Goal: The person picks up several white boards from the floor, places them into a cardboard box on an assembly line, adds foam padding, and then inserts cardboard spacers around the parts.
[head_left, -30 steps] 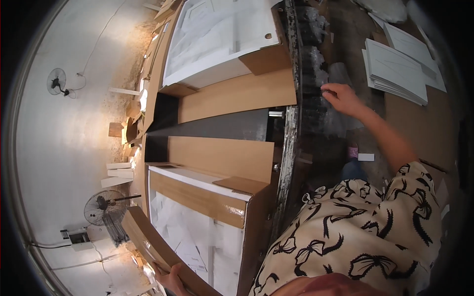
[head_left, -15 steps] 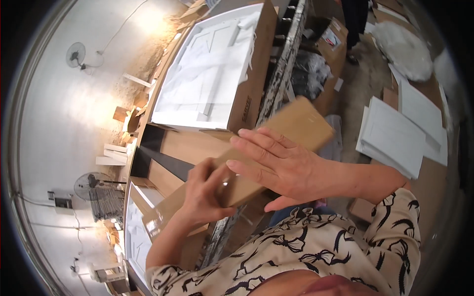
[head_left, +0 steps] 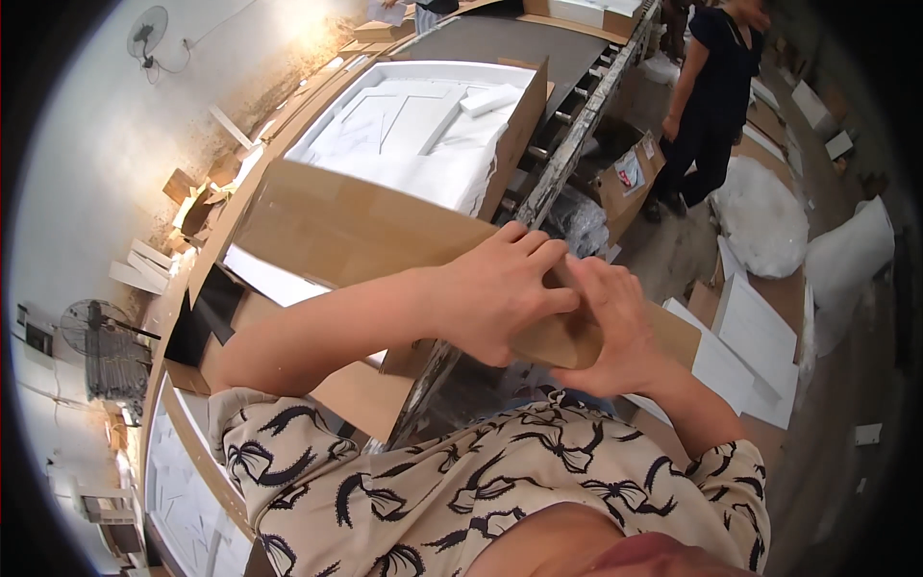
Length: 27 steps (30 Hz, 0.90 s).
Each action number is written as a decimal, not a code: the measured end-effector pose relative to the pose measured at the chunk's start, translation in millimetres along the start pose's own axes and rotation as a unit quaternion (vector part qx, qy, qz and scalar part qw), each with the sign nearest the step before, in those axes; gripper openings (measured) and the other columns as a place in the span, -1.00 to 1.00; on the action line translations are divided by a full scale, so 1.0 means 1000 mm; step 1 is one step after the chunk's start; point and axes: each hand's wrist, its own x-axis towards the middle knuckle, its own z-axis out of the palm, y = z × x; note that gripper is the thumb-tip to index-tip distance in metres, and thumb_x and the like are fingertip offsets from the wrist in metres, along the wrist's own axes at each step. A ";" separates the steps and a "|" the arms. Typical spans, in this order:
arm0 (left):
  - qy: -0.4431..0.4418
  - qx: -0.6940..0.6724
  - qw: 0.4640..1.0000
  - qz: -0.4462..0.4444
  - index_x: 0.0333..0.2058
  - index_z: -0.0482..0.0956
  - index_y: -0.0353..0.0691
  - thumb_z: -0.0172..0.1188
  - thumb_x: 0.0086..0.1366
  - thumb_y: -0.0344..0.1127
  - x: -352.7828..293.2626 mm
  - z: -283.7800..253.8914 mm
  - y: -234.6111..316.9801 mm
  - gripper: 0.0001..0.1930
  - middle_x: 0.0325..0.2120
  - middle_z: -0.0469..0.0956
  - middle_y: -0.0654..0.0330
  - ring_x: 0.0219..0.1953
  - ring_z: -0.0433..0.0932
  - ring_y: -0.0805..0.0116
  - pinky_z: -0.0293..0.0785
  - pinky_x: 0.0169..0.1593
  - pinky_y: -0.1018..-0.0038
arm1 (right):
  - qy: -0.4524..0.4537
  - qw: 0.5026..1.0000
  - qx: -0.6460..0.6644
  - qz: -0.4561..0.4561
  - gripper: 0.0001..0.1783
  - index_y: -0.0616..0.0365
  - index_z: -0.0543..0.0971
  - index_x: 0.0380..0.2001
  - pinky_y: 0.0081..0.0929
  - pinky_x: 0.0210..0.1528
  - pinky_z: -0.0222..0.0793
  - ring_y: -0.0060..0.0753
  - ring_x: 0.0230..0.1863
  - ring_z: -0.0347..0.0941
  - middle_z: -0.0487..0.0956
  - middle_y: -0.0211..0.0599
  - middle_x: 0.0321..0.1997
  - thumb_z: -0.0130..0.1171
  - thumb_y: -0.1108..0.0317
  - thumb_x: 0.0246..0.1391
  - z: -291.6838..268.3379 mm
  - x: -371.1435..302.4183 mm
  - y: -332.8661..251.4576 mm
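Observation:
A long brown cardboard piece stretches across in front of me, from the open carton on the left to beyond my hands on the right. My left hand reaches over it, fingers bent and gripping its right part. Close beside it, my right hand is curled round the same piece, thumb on the near side and fingers over the top. The fingertips of the two hands almost meet. Part of the cardboard is hidden behind my hands and left forearm. Just behind stands an open carton with white panels inside.
A worn metal conveyor rail runs along the cartons' right side. At the lower left is another carton with white parts. A person in dark clothes stands at the upper right, near wrapped plastic and stacked white boards.
The cardboard has swung lengthwise to the left, its broad face now showing over the carton. My left hand moved right, towards my right hand, which closed on the piece. A standing person is now visible.

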 end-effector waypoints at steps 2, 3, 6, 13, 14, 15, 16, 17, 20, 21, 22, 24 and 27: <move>0.034 0.016 0.999 0.009 -0.27 0.51 -0.19 0.26 -0.28 -0.27 0.014 -0.005 -0.025 -0.54 -0.24 0.37 -0.04 -0.12 0.36 0.07 0.23 -0.08 0.27 | 0.022 0.998 0.048 0.029 0.17 0.08 0.15 0.23 -0.25 0.12 0.11 -0.10 0.05 0.25 0.31 -0.13 0.03 0.45 0.26 -0.63 -0.020 0.025 0.023; 0.118 0.086 0.989 0.021 -0.26 0.51 -0.16 0.28 -0.24 -0.27 0.018 -0.006 -0.039 -0.56 -0.18 0.38 0.01 -0.09 0.38 0.10 0.25 -0.05 0.26 | 0.020 0.998 0.046 0.024 0.17 0.08 0.15 0.23 -0.25 0.12 0.11 -0.10 0.05 0.25 0.31 -0.13 0.03 0.45 0.26 -0.63 -0.024 0.032 0.042; 0.319 0.166 0.933 -0.023 -0.38 0.56 -0.13 0.29 -0.06 -0.26 0.019 0.004 -0.102 -0.78 -0.33 0.51 0.20 -0.23 0.49 0.23 0.34 -0.13 0.31 | 0.059 0.964 0.193 0.172 0.20 0.13 0.13 0.25 -0.38 0.18 0.14 -0.27 0.11 0.28 0.35 -0.19 0.07 0.51 0.25 -0.60 -0.047 0.044 0.121; 0.120 -0.012 0.863 -0.491 -0.22 0.56 -0.24 0.15 0.14 -0.28 -0.026 0.130 -0.346 -0.75 -0.27 0.54 0.05 -0.18 0.49 0.05 0.40 -0.10 0.27 | 0.061 0.901 0.363 0.231 0.10 0.28 0.11 0.24 -0.46 0.11 0.23 -0.31 0.03 0.38 0.44 -0.10 0.01 0.37 0.30 -0.48 -0.100 0.148 0.276; 0.113 -0.026 0.847 -0.519 -0.14 0.51 -0.23 0.14 0.15 -0.27 -0.011 0.141 -0.373 -0.70 -0.18 0.49 0.00 -0.11 0.45 0.03 0.38 -0.05 0.26 | 0.052 0.901 0.361 0.234 0.09 0.28 0.11 0.24 -0.46 0.10 0.23 -0.32 0.03 0.39 0.44 -0.10 0.01 0.36 0.29 -0.47 -0.103 0.166 0.293; 0.106 -0.036 0.825 -0.554 -0.06 0.46 -0.22 0.12 0.16 -0.26 0.000 0.149 -0.396 -0.64 -0.08 0.43 -0.04 -0.04 0.41 0.01 0.36 0.01 0.25 | 0.035 0.901 0.365 0.232 0.09 0.28 0.11 0.24 -0.45 0.09 0.24 -0.32 0.03 0.39 0.44 -0.10 0.01 0.35 0.27 -0.46 -0.103 0.190 0.309; 0.105 -0.022 0.824 -0.557 0.01 0.38 -0.21 0.12 0.16 -0.24 0.009 0.162 -0.422 -0.57 0.00 0.35 -0.08 0.02 0.36 -0.01 0.34 0.04 0.25 | 0.022 0.900 0.370 0.230 0.09 0.28 0.11 0.24 -0.45 0.09 0.24 -0.32 0.03 0.39 0.44 -0.10 0.01 0.35 0.27 -0.46 -0.106 0.213 0.319; 0.105 -0.010 0.825 -0.555 0.08 0.31 -0.20 0.13 0.16 -0.23 0.023 0.174 -0.447 -0.50 0.08 0.27 -0.11 0.08 0.31 -0.03 0.32 0.07 0.25 | 0.006 0.897 0.373 0.238 0.07 0.29 0.13 0.23 -0.46 0.08 0.25 -0.32 0.02 0.39 0.44 -0.09 0.00 0.34 0.27 -0.46 -0.111 0.236 0.326; 0.056 0.018 0.816 -0.575 0.10 0.25 -0.21 0.19 0.12 -0.14 0.062 0.193 -0.498 -0.40 0.09 0.21 -0.13 0.13 0.25 -0.04 0.26 0.09 0.17 | -0.032 0.895 0.378 0.235 0.04 0.29 0.17 0.21 -0.46 0.06 0.26 -0.32 -0.01 0.40 0.44 -0.09 -0.02 0.32 0.26 -0.46 -0.116 0.307 0.346; 0.058 0.039 0.817 -0.573 0.08 0.26 -0.22 0.22 0.09 -0.11 0.069 0.201 -0.505 -0.38 0.03 0.27 -0.11 0.10 0.27 -0.03 0.25 0.08 0.14 | -0.042 0.899 0.373 0.225 0.02 0.30 0.19 0.20 -0.47 0.06 0.26 -0.32 -0.02 0.41 0.45 -0.09 -0.03 0.31 0.26 -0.46 -0.114 0.331 0.352; 0.064 0.054 0.820 -0.567 0.07 0.28 -0.22 0.23 0.07 -0.09 0.078 0.210 -0.512 -0.38 0.04 0.28 -0.11 0.10 0.27 -0.03 0.23 0.09 0.14 | -0.059 0.903 0.358 0.231 0.01 0.29 0.21 0.19 -0.46 0.04 0.27 -0.33 -0.05 0.41 0.46 -0.10 -0.05 0.32 0.27 -0.48 -0.115 0.355 0.358; 0.078 0.058 0.821 -0.562 0.01 0.36 -0.22 0.25 0.03 -0.07 0.068 0.220 -0.519 -0.41 -0.03 0.34 -0.08 0.05 0.30 -0.01 0.23 0.07 0.16 | -0.094 0.909 0.350 0.206 0.00 0.29 0.21 0.19 -0.50 -0.01 0.29 -0.35 -0.10 0.43 0.46 -0.09 -0.08 0.32 0.32 -0.46 -0.091 0.407 0.361; 0.096 0.032 0.826 -0.554 -0.17 0.47 -0.23 0.31 -0.06 -0.06 0.054 0.228 -0.518 -0.49 -0.23 0.44 0.01 -0.10 0.35 0.05 0.27 -0.02 0.20 | -0.168 0.912 0.326 0.186 -0.02 0.29 0.21 0.19 -0.55 -0.06 0.30 -0.37 -0.14 0.43 0.48 -0.09 -0.12 0.32 0.33 -0.46 -0.034 0.484 0.371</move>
